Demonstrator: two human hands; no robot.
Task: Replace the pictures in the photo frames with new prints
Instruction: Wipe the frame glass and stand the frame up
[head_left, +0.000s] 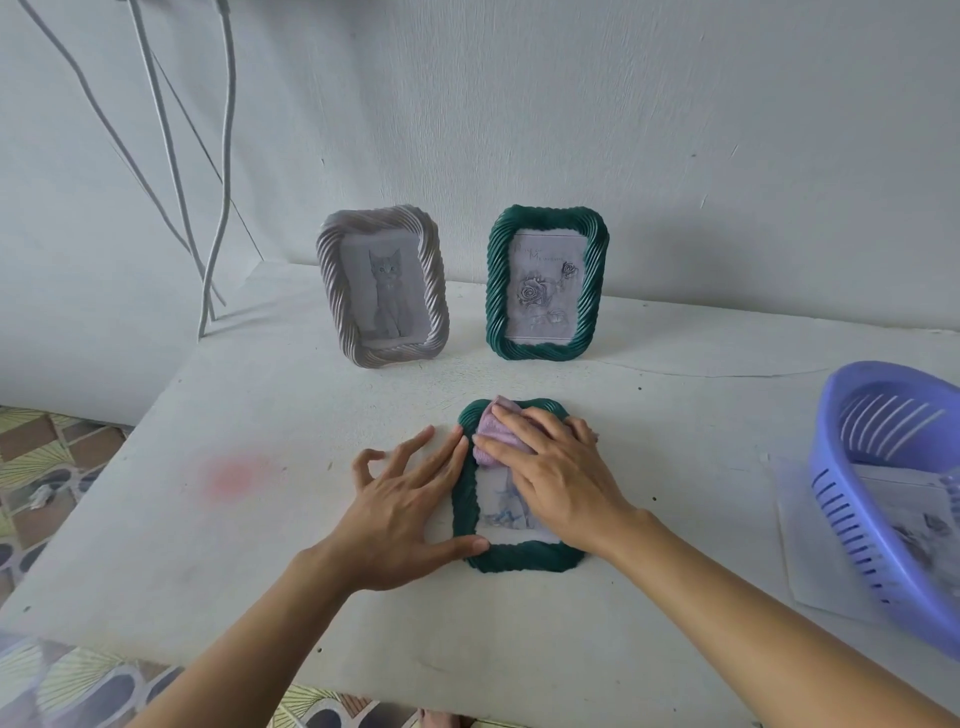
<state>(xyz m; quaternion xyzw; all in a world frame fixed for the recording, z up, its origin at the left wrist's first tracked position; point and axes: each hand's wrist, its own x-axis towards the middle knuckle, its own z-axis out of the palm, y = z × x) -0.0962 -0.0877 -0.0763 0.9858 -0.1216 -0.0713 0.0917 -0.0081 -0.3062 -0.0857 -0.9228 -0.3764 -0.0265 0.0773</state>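
Note:
A dark green twisted-rim photo frame (524, 558) lies flat on the white table (260, 415), face up, with a pale print under its glass. My right hand (558, 475) presses a crumpled lilac cloth (493, 431) onto the upper part of the glass, fingers spread over the cloth. My left hand (405, 501) steadies the frame's left edge with straight fingers and thumb. At the back stand a grey frame (384, 286) holding a cat print and a second green frame (548, 283) holding a rose print.
A lilac slotted plastic basket (883, 499) sits tilted at the right edge on loose paper prints (810, 551). White cables (218, 208) hang at the back left by the wall. A faint pink stain (236, 475) marks the table's left side. Patterned floor shows beyond the table's left edge.

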